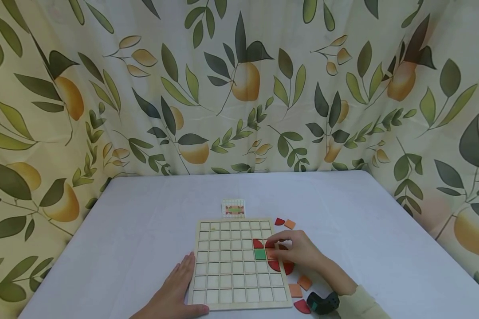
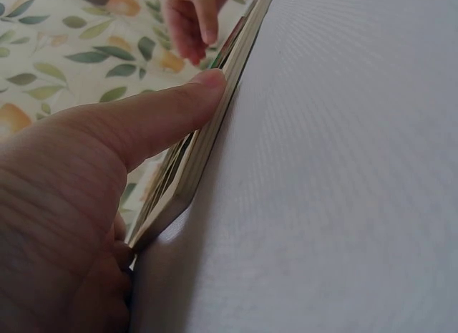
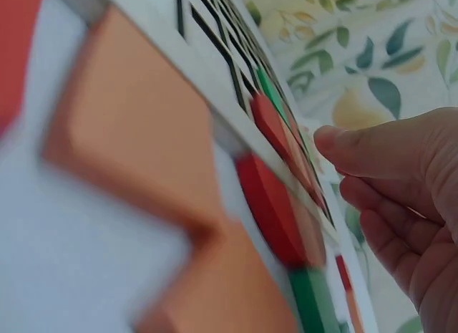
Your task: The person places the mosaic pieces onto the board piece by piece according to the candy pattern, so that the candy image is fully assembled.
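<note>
Grid board [image 1: 226, 280] partly under right hand [image 1: 297, 249], grip slightly apart; green square [image 1: 260, 254] just left of grip; straight-fingered left hand [image 1: 175, 283] touches board.

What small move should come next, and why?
The right hand should probably fetch a loose red quarter-circle piece: the small white patterned card shows red at both pattern ends, but red pieces on the pale wooden grid board lie only on its right side.

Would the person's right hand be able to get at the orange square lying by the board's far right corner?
Probably yes: the right hand is close by, and nothing covers the orange square. The red piece lies only on its left.
</note>
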The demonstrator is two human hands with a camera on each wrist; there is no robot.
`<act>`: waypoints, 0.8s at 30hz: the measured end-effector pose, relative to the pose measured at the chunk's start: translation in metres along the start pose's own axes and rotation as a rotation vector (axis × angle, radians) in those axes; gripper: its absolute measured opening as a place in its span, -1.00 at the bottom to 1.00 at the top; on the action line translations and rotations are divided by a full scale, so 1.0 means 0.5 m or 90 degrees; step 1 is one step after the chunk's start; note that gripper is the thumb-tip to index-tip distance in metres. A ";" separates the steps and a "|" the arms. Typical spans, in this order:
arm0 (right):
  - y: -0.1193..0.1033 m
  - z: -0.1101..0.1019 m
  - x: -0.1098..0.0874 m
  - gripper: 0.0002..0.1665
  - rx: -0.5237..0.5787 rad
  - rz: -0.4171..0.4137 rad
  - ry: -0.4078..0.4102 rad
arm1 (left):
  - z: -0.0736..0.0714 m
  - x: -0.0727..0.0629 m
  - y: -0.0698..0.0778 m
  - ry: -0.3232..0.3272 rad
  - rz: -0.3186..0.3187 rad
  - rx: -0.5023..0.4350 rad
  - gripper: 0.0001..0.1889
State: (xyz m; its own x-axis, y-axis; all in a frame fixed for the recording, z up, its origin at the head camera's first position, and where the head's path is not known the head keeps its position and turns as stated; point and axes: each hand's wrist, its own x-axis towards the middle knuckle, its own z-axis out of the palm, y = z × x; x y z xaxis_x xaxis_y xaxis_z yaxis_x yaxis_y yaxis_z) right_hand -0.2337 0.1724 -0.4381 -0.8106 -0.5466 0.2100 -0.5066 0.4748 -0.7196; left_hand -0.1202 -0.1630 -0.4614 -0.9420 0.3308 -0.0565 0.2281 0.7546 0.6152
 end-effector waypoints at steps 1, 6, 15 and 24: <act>0.002 -0.005 -0.002 -0.72 -0.008 0.013 0.011 | 0.000 -0.001 -0.001 0.001 0.003 0.000 0.27; 0.015 -0.023 -0.006 -0.70 -0.041 0.071 0.045 | -0.003 -0.002 -0.002 0.005 0.016 -0.003 0.27; 0.056 -0.048 0.006 -0.68 -0.008 0.096 0.081 | 0.001 0.001 -0.004 0.000 0.010 -0.016 0.28; 0.080 -0.054 0.041 -0.69 -0.019 0.119 0.113 | 0.003 0.004 -0.004 -0.016 -0.028 -0.014 0.32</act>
State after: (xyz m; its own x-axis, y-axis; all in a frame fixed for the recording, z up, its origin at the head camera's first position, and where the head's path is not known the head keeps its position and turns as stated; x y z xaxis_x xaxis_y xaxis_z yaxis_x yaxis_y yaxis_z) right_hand -0.2785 0.1989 -0.4450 -0.9287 -0.3191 0.1891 -0.3489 0.5784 -0.7374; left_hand -0.1224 -0.1631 -0.4638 -0.9444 0.3117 -0.1042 0.1803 0.7564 0.6288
